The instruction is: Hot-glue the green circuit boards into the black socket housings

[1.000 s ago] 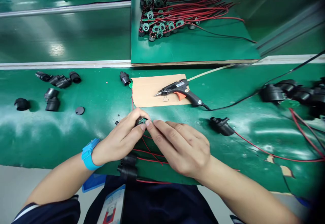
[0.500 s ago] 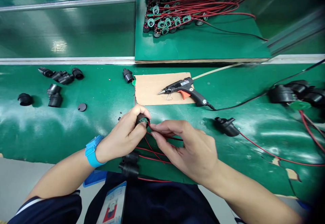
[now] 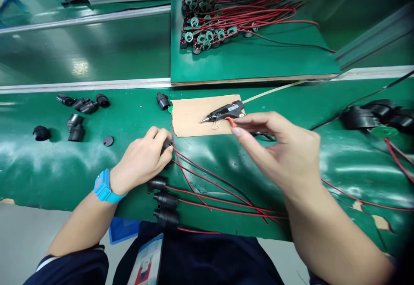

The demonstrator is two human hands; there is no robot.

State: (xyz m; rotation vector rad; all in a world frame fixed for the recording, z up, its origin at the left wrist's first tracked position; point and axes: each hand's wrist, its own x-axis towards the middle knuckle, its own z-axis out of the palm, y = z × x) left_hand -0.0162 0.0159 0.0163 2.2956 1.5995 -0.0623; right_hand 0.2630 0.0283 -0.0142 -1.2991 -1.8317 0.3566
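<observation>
My left hand (image 3: 140, 161), with a blue wrist strap (image 3: 103, 186), is closed on a small black part (image 3: 167, 144) pressed to the green mat; red and black wires (image 3: 213, 179) run from it to the right. My right hand (image 3: 284, 151) is raised above the mat, its fingers stretched out toward the handle of a black glue gun (image 3: 223, 111) with an orange trigger. The fingertips are at the trigger and hide the handle. The gun lies on a cardboard sheet (image 3: 189, 117). Three wired black housings (image 3: 164, 201) lie by the front edge, below my left hand.
Loose black housings (image 3: 76, 125) and a black disc (image 3: 108, 140) lie at left, one more housing (image 3: 162, 100) by the cardboard. A raised green board (image 3: 252, 61) carries a pile of coils with red wires (image 3: 220, 17). More black parts (image 3: 371, 117) sit at right.
My right hand let go of the wires near the black part and moved up and right to the glue gun. The wires now lie stretched out rightward. My left hand lowered the part to the mat.
</observation>
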